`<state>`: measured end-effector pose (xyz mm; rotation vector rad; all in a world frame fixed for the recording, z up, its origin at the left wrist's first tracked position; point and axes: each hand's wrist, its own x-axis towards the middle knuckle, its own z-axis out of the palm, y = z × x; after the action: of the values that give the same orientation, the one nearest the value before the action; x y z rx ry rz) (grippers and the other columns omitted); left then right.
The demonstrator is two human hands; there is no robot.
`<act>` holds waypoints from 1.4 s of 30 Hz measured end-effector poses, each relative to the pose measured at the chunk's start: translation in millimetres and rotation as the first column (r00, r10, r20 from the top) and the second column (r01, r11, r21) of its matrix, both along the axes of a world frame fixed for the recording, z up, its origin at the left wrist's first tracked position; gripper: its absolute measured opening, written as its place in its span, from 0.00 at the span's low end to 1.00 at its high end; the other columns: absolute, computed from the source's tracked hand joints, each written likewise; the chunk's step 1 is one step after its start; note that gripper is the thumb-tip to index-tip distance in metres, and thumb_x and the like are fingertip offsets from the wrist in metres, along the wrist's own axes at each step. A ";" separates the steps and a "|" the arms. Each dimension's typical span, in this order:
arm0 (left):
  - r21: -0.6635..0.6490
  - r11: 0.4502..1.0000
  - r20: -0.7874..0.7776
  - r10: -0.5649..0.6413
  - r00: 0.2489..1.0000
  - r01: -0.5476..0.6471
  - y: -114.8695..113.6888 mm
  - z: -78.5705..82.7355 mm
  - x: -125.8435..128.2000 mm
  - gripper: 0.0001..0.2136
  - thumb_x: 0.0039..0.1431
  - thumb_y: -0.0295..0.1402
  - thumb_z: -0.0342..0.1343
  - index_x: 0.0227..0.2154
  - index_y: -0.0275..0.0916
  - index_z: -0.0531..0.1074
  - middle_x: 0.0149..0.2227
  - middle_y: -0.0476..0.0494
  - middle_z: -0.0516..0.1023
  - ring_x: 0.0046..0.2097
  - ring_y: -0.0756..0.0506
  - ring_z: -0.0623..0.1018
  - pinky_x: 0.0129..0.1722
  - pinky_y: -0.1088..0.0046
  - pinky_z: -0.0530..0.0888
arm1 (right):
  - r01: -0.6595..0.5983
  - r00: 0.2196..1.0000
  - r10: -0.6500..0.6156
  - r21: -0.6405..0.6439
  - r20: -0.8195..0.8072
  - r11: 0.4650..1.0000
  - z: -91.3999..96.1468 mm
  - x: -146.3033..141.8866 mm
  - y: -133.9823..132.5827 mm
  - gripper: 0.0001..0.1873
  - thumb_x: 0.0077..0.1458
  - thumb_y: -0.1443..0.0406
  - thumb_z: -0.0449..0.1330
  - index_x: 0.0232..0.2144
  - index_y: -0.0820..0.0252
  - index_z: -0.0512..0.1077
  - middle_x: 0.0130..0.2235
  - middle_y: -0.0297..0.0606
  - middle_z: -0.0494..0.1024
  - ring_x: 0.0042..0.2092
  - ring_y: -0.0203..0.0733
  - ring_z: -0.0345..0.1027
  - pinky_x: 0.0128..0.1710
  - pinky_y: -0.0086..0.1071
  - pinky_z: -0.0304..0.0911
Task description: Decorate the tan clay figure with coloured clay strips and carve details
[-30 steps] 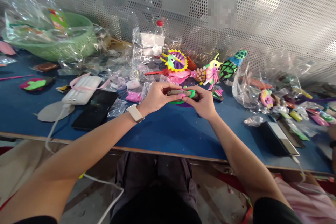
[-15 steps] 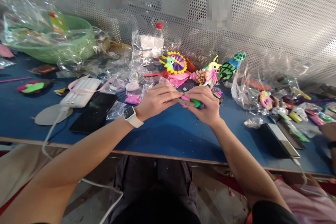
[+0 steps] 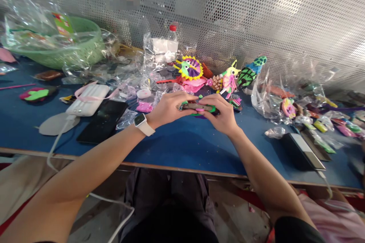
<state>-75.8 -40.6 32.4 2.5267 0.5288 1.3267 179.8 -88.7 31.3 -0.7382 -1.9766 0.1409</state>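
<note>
Brown clay bar (image 3: 196, 106): held just above the tabletop (image 3: 182, 144), centre of view. Its long axis runs 9 to 3 o'clock, near level. Green bits show beneath it and pink at its near edge (joined on or only pressed against it, cannot tell).

Left hand (image 3: 168, 109) takes the 9 o'clock end, fingertips closed on it. Right hand (image 3: 225, 115) takes the 3 o'clock end, thumb on top and fingers curled under. Both grips are pressed together on the bar. Neither hand is nearer, since each has one end. White watch (image 3: 141, 121) on the left wrist.

Outward from the grip:
- 12 o'clock: a row of coloured figures, among them a yellow-rimmed purple figure (image 3: 191, 67). A green turtle figure (image 3: 251, 72) stands toward 1 o'clock.
- 9 o'clock: a black phone (image 3: 102, 120) lies flat, with a white power bank (image 3: 88, 99) just beside its far edge.
- 10 o'clock, far: a green basket (image 3: 88, 47) holds crumpled clear plastic bags.
- 2 to 3 o'clock: a clear bag (image 3: 273, 95) with small coloured pieces inside.
- 4 o'clock: a dark flat box (image 3: 302, 150) near the tabletop edge.
</note>
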 end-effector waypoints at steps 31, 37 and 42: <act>-0.607 0.789 0.044 -0.083 0.996 0.093 -2.1 -9.3 21.0 0.21 0.60 0.52 0.74 0.39 0.37 0.79 0.30 0.50 0.76 0.30 0.50 0.69 0.29 0.73 0.67 | -0.004 0.923 -0.216 -0.568 -0.320 0.823 -1.9 -1.7 12.0 0.30 0.61 0.37 0.72 0.46 0.55 0.84 0.44 0.40 0.88 0.46 0.48 0.80 0.47 0.41 0.76; -0.723 0.677 0.038 -0.165 0.986 0.141 0.9 -4.9 17.3 0.27 0.60 0.60 0.73 0.32 0.39 0.76 0.28 0.48 0.77 0.30 0.48 0.77 0.29 0.72 0.74 | -0.113 0.897 -0.222 -0.683 -0.382 0.721 -6.5 -2.0 15.2 0.31 0.54 0.36 0.77 0.42 0.54 0.84 0.36 0.35 0.84 0.38 0.43 0.76 0.39 0.37 0.75; -0.834 0.535 0.049 -0.172 0.984 0.135 3.8 -7.7 17.5 0.30 0.64 0.67 0.65 0.31 0.42 0.72 0.30 0.44 0.83 0.36 0.41 0.89 0.37 0.65 0.86 | -0.131 0.852 -0.297 -0.725 -0.431 0.676 -7.5 -1.4 17.4 0.32 0.47 0.37 0.81 0.40 0.53 0.84 0.32 0.32 0.81 0.35 0.41 0.74 0.35 0.34 0.73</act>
<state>-58.3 -36.8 24.7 1.7158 0.7104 0.6726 178.3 -71.2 23.8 -1.1592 -1.2978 1.0374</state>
